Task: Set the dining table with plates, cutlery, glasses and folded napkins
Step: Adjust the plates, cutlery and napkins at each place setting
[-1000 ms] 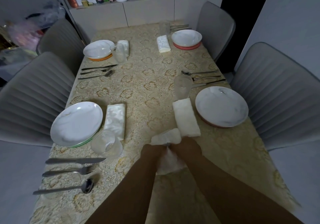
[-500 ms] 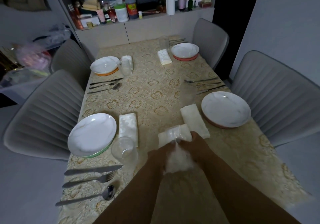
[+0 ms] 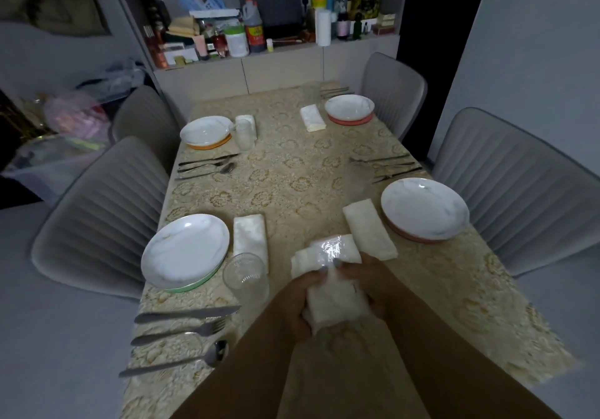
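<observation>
- I see both hands meeting low over the middle of the near end of the table point(image 3: 292, 191), gripping one white bundle of napkins point(image 3: 331, 301) between them.
- The left hand point(image 3: 292, 305) curls round the bundle's left edge, thumb on top, fingers wrapped under where I cannot follow them.
- The right hand point(image 3: 370, 285) closes on the right edge, its fingertips point(image 3: 337, 263) pressing down on the top near the far end.
- The bundle's far end sticks out beyond both sets of fingers, and a crinkled clear wrapper point(image 3: 331, 249) shines on it there.
- That far end lies just beside, perhaps touching, the folded napkin point(image 3: 370, 230) laid left of the near right plate point(image 3: 425, 209); I cannot tell whether they touch.
- On my near left I see a white plate point(image 3: 185, 249), a folded napkin point(image 3: 250, 240) beside it, and a glass point(image 3: 245, 275) standing at that napkin's near end.
- Nearer still lie a knife point(image 3: 186, 314), a fork point(image 3: 178, 332) and a spoon point(image 3: 175, 362), side by side and pointing right.
- The far left plate point(image 3: 206, 130) has a glass point(image 3: 244, 133) and cutlery point(image 3: 207, 165) near it; the far right plate point(image 3: 349, 107) has a napkin point(image 3: 312, 117) to its left.
- Grey chairs point(image 3: 97, 217) stand along both long sides.
</observation>
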The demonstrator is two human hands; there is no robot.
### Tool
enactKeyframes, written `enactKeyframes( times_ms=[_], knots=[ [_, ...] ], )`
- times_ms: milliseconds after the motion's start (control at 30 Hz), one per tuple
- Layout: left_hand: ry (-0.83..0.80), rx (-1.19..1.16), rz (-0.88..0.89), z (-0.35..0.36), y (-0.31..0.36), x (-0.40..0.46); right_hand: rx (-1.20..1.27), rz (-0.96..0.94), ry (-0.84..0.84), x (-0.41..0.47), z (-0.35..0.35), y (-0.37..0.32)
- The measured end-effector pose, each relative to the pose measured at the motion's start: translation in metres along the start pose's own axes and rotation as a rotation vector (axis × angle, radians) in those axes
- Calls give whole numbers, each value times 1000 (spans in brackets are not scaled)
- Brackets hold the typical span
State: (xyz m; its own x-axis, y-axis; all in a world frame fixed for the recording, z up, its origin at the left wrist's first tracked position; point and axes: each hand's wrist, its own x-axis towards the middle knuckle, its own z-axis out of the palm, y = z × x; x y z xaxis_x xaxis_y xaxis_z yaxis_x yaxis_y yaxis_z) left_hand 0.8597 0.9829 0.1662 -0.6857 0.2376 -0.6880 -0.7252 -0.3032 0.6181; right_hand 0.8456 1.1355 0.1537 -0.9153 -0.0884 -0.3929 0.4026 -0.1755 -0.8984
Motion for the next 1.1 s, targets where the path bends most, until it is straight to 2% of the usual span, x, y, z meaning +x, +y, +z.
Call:
enactKeyframes(
  times_ms=[133, 233, 367, 500, 700, 833, 1100],
  knots=[
    [64, 8, 192, 1, -11, -2, -179, -125, -43, -9, 2, -2],
    [26, 67, 332, 5, -25, -15, -340, -190, -114, -19, -3, 0],
    [129, 48, 378, 20, -45, -40, -402, -167, -88, -34, -5, 3],
    [257, -69, 399, 11, -55, -71, -360, -101, -73, -45, 18, 9],
    [412, -192, 428, -32, -62, -124, -329, -46, -186, -67, 80, 30],
    [508, -264, 420, -78, -62, -155, -415, -52, -217, -77, 134, 38],
    [550, -277, 467, -209, -48, -225, -521, -90, -259, -108, 282, 66]
  ],
)
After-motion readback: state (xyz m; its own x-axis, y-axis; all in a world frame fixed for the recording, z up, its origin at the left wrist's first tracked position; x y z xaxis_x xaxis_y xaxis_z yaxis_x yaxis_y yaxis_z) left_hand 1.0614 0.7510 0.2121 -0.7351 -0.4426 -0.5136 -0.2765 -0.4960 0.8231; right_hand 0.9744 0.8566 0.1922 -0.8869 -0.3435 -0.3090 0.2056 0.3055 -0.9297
